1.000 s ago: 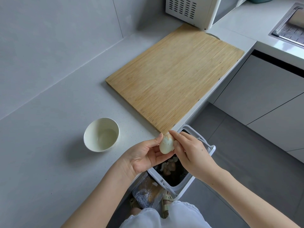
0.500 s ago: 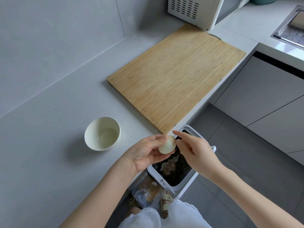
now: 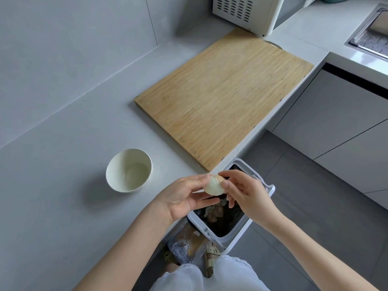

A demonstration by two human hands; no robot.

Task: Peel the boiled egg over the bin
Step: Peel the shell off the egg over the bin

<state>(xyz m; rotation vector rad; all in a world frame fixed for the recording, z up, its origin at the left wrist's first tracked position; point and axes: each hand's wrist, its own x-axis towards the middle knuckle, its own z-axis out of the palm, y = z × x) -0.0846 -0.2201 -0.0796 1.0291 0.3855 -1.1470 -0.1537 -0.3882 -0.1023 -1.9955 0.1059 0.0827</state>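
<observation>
A boiled egg [image 3: 213, 186], mostly white with a patch of brown shell at its top, is held above the open white bin [image 3: 260, 225]. My left hand [image 3: 184, 198] grips the egg from the left with thumb and fingers. My right hand [image 3: 245, 192] pinches the shell patch at the egg's upper right with thumb and forefinger. The bin stands on the floor against the counter edge, lined with a dark bag that holds scraps.
A bamboo cutting board [image 3: 222, 97] lies on the grey counter beyond the hands. A white bowl [image 3: 129, 170] with a little water stands to the left. A white microwave [image 3: 252, 11] is at the back, a sink [image 3: 371, 32] at far right. A plastic bag [image 3: 184, 246] lies beside the bin.
The left hand has turned the egg, and the right hand's fingers came off it briefly, then returned to pinch the shell at its top.
</observation>
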